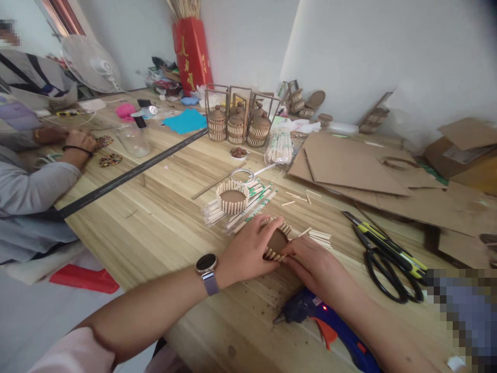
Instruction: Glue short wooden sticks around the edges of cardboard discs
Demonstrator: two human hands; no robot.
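Wrapped around the far side of a small round basket (277,241), made of short wooden sticks set around a brown disc, my left hand (250,248) grips it just above the table. Thumb and fingers of my right hand (310,259) are closed at the basket's near right rim; the exact spot they pinch is partly hidden. A second stick basket (232,198) sits beyond, on sticks in clear wrappers (252,207). Cut short sticks (320,238) lie to the right of my hands. Below my right wrist rests a blue glue gun (330,316) with its red light on.
Black scissors (384,269) and a yellow-black utility knife (388,246) lie at right, near cardboard sheets (357,160). Lidded stick baskets with tall handles (236,124) stand at the back, near a dish of brown beads (238,153). Another person's hands (79,142) work at left.
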